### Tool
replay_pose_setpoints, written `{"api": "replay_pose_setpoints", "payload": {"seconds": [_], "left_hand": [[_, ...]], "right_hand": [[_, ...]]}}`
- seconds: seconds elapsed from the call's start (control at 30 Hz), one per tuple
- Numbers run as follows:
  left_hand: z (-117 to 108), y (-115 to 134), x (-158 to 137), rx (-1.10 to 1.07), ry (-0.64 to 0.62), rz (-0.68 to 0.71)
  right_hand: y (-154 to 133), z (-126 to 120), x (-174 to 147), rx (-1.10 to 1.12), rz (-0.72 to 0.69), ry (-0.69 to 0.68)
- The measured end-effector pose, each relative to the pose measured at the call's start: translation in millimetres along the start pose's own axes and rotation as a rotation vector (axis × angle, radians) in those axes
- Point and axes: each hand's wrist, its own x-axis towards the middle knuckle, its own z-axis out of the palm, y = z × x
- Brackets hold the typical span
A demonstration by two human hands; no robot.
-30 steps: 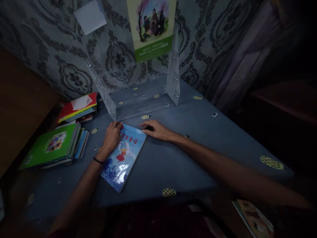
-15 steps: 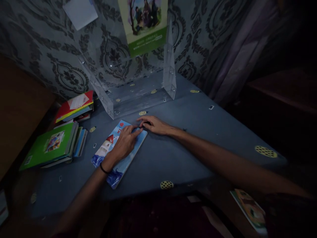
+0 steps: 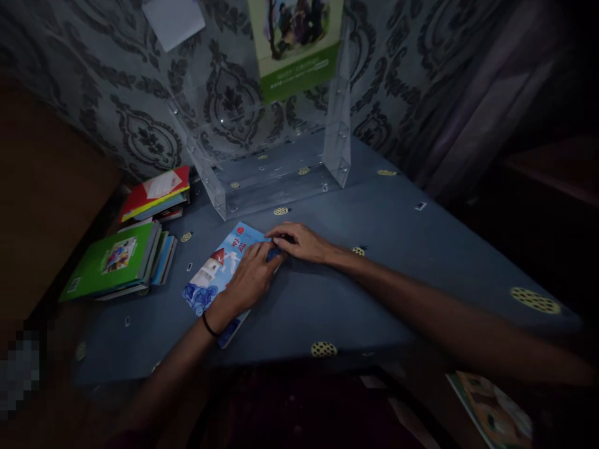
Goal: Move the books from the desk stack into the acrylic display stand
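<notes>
A blue picture book [image 3: 210,274] with a red-roofed white house on its cover lies slanted on the table. Across the right part of its cover rests my left hand [image 3: 255,271], fingers stretched toward the upper right corner and thumb apart; a dark band circles the wrist. My right hand [image 3: 299,242] is at that same corner, its thumb and fingers closed about the book's edge and touching the left fingertips. The exact grip at the corner is partly hidden by the fingers.
A clear acrylic stand [image 3: 337,153] behind the hands bears a green-bottomed book [image 3: 302,75]. At left are two piles of books, one topped by a green book [image 3: 103,262], the other by a red one [image 3: 150,190]. Another book [image 3: 491,408] lies below the table's front edge [image 3: 281,362].
The view has shifted, so everything sits further right. My left hand has slid toward the book's upper right corner, uncovering more of the title, and both hands now meet there.
</notes>
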Motion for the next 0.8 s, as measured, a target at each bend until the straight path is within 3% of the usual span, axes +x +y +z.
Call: {"api": "replay_pose_setpoints", "payload": {"seconds": [0.27, 0.47, 0.67, 0.8], "left_hand": [[1.9, 12.8, -41.7, 0.083, -0.080, -0.013], [6.9, 9.0, -29.4, 0.048, -0.025, -0.136], [3.5, -49.1, -14.9, -0.027, 0.098, -0.243], [5.3, -91.9, -11.3, -0.062, 0.093, -0.324]], "right_hand": [[4.0, 2.3, -0.9, -0.048, -0.039, -0.053], [12.1, 9.5, -0.5, -0.122, -0.180, -0.027], [18.8, 11.4, -0.2, -0.148, -0.215, -0.066], [16.0, 9.4, -0.8, -0.157, -0.208, -0.074]]}}
